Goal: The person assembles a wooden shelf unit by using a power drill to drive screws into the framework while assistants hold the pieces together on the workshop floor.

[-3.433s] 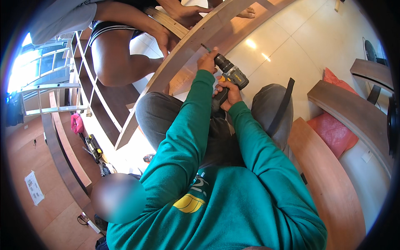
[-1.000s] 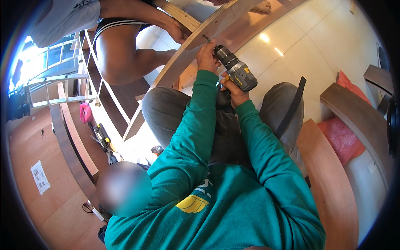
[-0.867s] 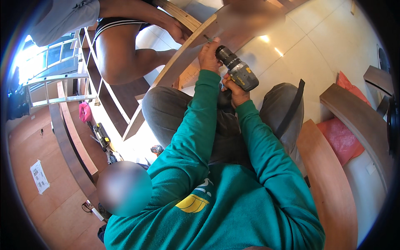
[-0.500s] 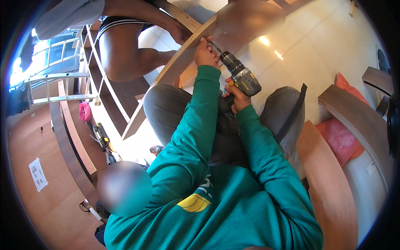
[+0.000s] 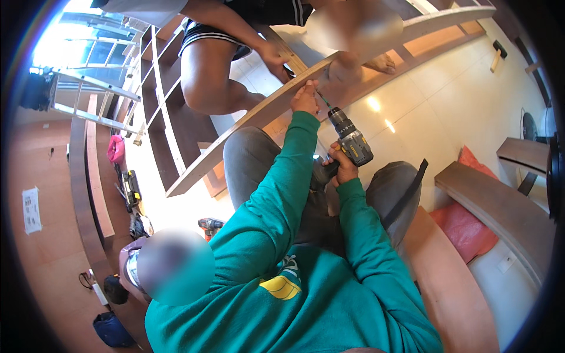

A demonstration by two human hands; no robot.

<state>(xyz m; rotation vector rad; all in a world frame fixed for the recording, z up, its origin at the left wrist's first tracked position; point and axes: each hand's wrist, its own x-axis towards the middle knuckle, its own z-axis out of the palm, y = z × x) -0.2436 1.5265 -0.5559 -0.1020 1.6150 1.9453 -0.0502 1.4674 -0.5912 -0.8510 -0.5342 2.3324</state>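
Observation:
My right hand is wrapped round the grip of a black and grey cordless drill, its long bit aimed up and left at a wooden board. A small bright light shows by the drill's grip. My left hand is closed at the board's edge, close to the bit's tip. Whatever its fingers pinch is too small to make out, and I cannot tell whether the bit touches it. The board stands on edge across my legs' far side, part of a long frame.
Across the board, a co-worker's hand rests near a wooden crosspiece. A second drill lies left of me. Curved brown panels and a red sack are at right. A hammer lies far right; a metal ladder stands left.
The view has shifted, showing more of the frame and the co-worker. A small light now shows by the drill's grip. Both hands keep their places at the board and on the drill.

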